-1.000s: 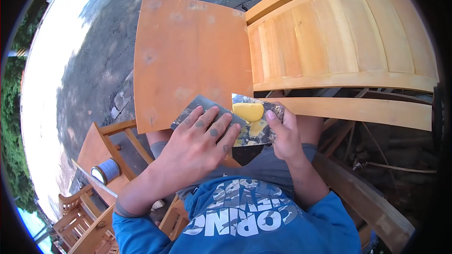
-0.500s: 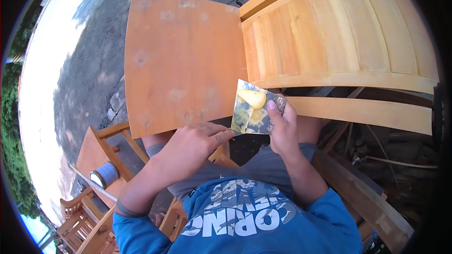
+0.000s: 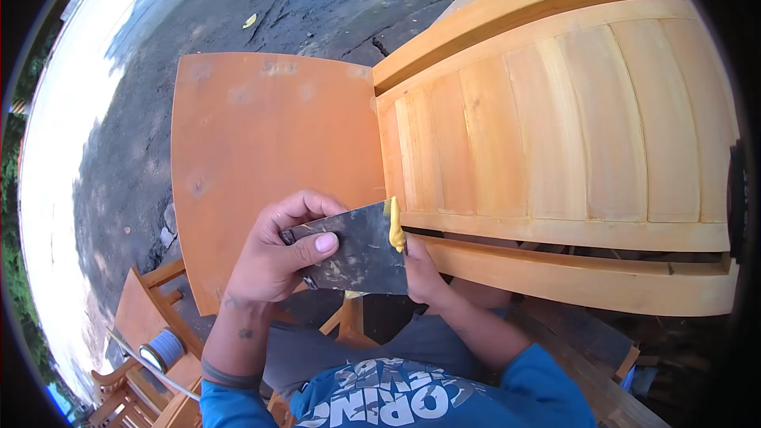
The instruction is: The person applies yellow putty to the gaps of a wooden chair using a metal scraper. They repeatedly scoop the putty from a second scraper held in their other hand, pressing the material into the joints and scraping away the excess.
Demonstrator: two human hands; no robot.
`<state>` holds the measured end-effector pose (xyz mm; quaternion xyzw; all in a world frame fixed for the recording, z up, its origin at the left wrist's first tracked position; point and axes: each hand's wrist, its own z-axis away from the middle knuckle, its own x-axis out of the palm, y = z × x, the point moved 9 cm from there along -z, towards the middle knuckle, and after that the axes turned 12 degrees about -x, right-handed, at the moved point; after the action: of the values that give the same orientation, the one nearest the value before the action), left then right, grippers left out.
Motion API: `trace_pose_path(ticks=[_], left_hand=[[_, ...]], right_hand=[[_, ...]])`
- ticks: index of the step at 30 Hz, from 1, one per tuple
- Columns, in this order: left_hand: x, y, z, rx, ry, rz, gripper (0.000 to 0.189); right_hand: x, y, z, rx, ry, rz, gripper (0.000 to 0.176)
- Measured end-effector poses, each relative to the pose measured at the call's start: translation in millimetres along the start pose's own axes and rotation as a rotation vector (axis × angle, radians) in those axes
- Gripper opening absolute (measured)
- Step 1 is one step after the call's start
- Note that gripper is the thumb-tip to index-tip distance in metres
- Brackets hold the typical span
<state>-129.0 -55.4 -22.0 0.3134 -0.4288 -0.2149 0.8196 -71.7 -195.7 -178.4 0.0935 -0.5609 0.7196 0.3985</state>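
My left hand grips a dark, flat putty spreader, its thumb lying on the scuffed face. A thick lump of yellow putty clings to the spreader's right edge. My right hand is partly behind that edge, fingers hidden. Below the spreader peeks a small yellow-smeared bit of the putty plate, the rest of which is covered. Both hands are over the near edge of an orange-brown wooden panel, which bears several pale filler patches.
A slatted wooden piece of furniture adjoins the panel on the right, with a rail along its near side. At lower left, a tin can sits on a wooden surface near wooden chairs. Grey ground lies beyond.
My left hand has come up and left from the plate's edge, now showing the spreader with putty on it. My right hand and its plate have dropped behind the spreader. The view has shifted.
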Motion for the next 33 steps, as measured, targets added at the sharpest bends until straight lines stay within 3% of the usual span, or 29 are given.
trace_pose_path(ticks=[1,3,5,7,9,14,17,18,20,21,25,29,30,33], left_hand=[[4,10,-18,0.077,0.06,-0.165,0.016],[11,29,-59,0.222,0.184,-0.496,0.015],[10,32,-108,0.233,0.269,-0.974,0.018],[0,21,-149,0.199,0.276,-0.947,0.023],[-3,16,-173,0.182,0.296,-0.94,0.027],[-1,14,-200,0.115,0.334,-1.008,0.029],[33,-2,-182,0.463,0.399,-1.072,0.03],[38,-7,-172,0.49,0.369,-1.027,0.031],[32,-5,-166,0.382,0.284,-1.022,0.03],[28,-6,-165,0.321,0.237,-1.018,0.03],[-6,10,-209,0.078,0.426,-0.946,0.031],[31,11,-190,0.256,0.26,-0.954,0.029],[28,11,-188,0.2,0.24,-0.884,0.029],[18,26,-201,0.182,0.34,-0.936,0.031]], right_hand=[[3,2,0,0.015,0.031,0.039,0.023],[8,35,-7,0.164,-0.239,0.185,0.022],[15,50,-11,0.181,-0.341,0.319,0.022],[19,70,-8,0.277,-0.407,0.253,0.022],[24,72,-11,0.238,-0.556,0.386,0.022],[33,79,-16,0.295,-0.634,0.346,0.021],[36,83,-12,0.215,-0.623,0.338,0.022],[36,89,-10,0.177,-0.607,0.341,0.022],[35,92,-12,0.048,-0.59,0.336,0.023],[37,89,-14,0.11,-0.61,0.315,0.023],[40,83,-10,0.294,-0.656,0.285,0.024],[39,82,-11,0.299,-0.629,0.294,0.024],[39,83,-12,0.276,-0.623,0.295,0.024],[37,93,-8,0.255,-0.603,0.288,0.025]])
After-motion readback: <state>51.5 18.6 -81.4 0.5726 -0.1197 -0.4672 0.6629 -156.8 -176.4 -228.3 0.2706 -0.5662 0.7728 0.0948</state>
